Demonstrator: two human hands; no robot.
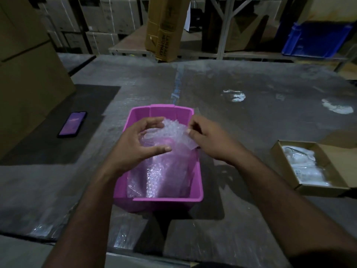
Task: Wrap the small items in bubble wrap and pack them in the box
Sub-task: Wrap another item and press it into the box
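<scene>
Desk (251, 122) is carrying a pink bin (166, 199), lined with bubble wrap (164, 167) as padding. Left hand (139, 146) is cupping the sheet's top, grip curled round it; right hand (208, 138) is pinching its edge, likely spreading it. Cardboard box (286, 167) is waiting nearby, holding wrapped items (307, 167).

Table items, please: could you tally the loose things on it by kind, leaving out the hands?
Bin: 1
Bubble wrap: 1
Phone: 1
Open carton: 1
Total: 4
</scene>
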